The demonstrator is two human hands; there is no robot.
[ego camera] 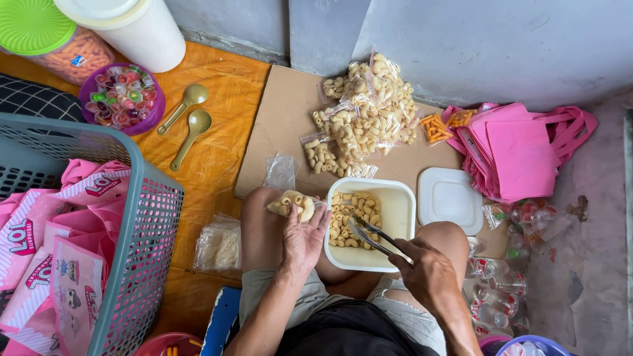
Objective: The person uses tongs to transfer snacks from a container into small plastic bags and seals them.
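My left hand (302, 238) rests on my knee and holds a small clear bag (293, 204) partly filled with pale tube-shaped snacks. In my right hand (427, 273) is a pair of metal tongs (370, 235), their tips down among the snacks inside a white square tub (401, 214) that sits between my knees. A heap of filled snack bags (364, 118) lies on a sheet of cardboard (283, 112) beyond the tub.
The tub's white lid (450, 199) lies to the right. Pink cloth bags (521, 150) are stacked at right. A grey basket (142, 217) of pink bags stands at left. Two green spoons (188, 122), a purple bowl of sweets (122, 97) and empty clear bags (217, 247) lie nearby.
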